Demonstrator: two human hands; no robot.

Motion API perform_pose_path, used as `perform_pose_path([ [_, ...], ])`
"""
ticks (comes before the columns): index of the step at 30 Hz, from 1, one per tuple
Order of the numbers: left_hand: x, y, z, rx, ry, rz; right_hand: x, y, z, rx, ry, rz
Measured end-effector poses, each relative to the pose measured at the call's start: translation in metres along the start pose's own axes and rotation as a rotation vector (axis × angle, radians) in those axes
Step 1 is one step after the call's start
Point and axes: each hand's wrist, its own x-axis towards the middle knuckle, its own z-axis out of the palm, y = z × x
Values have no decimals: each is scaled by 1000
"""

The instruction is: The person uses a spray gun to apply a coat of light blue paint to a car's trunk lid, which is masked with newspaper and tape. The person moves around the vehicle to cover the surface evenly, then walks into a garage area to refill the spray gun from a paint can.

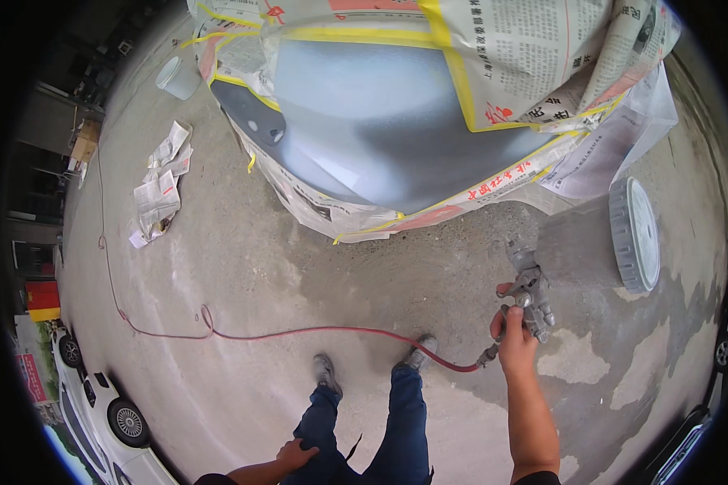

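My right hand [516, 333] is wrapped round the handle of a grey, paint-stained spray gun [528, 293]. A large translucent cup [578, 246] with a ribbed pale lid [637, 236] is fixed to the gun and leans to the right. The red air hose [356, 328] joins the gun below my hand. Ahead lies a curved car panel [364, 105] with patches of light and dark grey, bordered by newspaper and yellow masking tape. My left hand [297, 454] lies on my left thigh, fingers stretched over the jeans, holding nothing.
The hose loops across the concrete floor [259, 283] to the left. Crumpled newspaper [160, 194] and a white bucket [178, 78] are on the floor at the far left. Masking newspaper [534, 56] hangs over the car. A white car [109, 412] stands at the lower left.
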Motion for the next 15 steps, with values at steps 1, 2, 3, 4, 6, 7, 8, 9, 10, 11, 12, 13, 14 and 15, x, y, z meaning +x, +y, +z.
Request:
perform_pose_path([
  [1,2,-9,-1,-7,13,2,-11,2,12,-4,4,-13],
  [2,3,-20,-4,-22,24,-11,-22,2,25,-4,11,-25],
  [3,5,-27,-5,-36,33,-20,-31,0,37,-24,-13,-27],
  [4,5,-34,-6,-57,38,-40,-41,-2,51,-41,-33,-27],
  [6,6,-55,-17,-89,52,-72,-62,-11,83,-60,-59,-7],
  [7,8,-65,-25,-123,65,-70,-71,-15,100,-77,-62,5],
  [8,10,-75,-33,-153,80,-68,-80,-19,118,-91,-60,18],
  [9,14,-88,-40,-177,93,-67,-91,-22,135,-117,-56,24],
  [10,21,-100,-48,-185,98,-38,-102,-26,153,-148,-50,28],
  [11,28,-114,-54,-188,103,-11,-111,-33,170,-190,-43,24],
  [12,39,-132,-61,-187,106,24,-121,-38,189,-236,-27,20],
  [13,50,-152,-72,-240,125,50,-132,-45,208,-246,-14,13],
  [14,62,-173,-82,-291,140,74,-140,-53,227,-257,0,10],
  [15,75,-196,-88,-338,143,102,-151,-61,246,-277,18,12],
])
